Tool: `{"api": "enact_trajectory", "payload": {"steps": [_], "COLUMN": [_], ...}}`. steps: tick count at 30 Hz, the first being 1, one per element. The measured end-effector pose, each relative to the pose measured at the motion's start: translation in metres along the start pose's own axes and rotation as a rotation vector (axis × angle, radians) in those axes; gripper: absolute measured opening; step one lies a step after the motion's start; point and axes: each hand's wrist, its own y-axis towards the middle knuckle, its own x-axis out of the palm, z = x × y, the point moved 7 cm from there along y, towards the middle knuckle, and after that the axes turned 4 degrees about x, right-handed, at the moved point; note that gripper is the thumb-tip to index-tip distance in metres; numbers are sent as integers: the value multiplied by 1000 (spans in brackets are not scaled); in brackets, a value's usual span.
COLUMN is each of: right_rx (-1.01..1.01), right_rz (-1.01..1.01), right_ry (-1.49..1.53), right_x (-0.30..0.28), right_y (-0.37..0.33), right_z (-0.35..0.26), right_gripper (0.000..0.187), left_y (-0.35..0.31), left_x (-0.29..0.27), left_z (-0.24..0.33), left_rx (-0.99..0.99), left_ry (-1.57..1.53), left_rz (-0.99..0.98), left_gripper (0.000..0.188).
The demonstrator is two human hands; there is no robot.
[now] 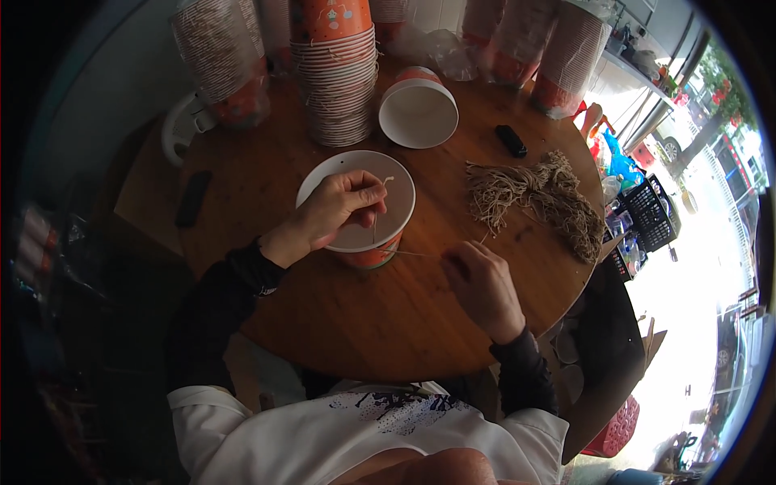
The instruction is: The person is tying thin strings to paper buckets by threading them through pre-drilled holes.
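Observation:
A paper tub (365,258) with an orange outside and white inside stands on the round wooden table, its mouth facing up. Over its opening, my left hand (339,208) is closed in a pinch on one end of a thin string, whose tip sticks up past the fingers. From the tub's near side a length of pale string (408,253) runs to the right. My right hand (482,287) has its fingers pinched together on that string, with a short end poking out above. Whether the string passes through the tub's wall, I cannot tell.
A bundle of tan strings (537,198) lies to the right. Beyond the tub are a tall stack of paper tubs (335,89), a tub tipped on its side (419,113) and several wrapped stacks. Small black objects sit at the right (511,141) and left (192,198).

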Motion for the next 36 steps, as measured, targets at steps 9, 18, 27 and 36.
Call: {"api": "enact_trajectory", "payload": {"steps": [9, 18, 27, 36], "right_rx": [-208, -94, 101, 116], "right_rz": [88, 44, 151, 209], "right_ry": [128, 388, 557, 686], "right_x": [-16, 9, 26, 34], "right_y": [32, 45, 24, 20], "right_z": [-39, -8, 12, 9], "right_gripper": [12, 11, 16, 18], "left_y": [-12, -21, -18, -17], "left_x": [42, 59, 38, 39], "left_z": [17, 22, 13, 12], "left_rx": [49, 52, 38, 65], "left_ry": [263, 403, 85, 79], "left_rz": [-177, -243, -133, -112], "left_gripper": [18, 17, 20, 20]}}
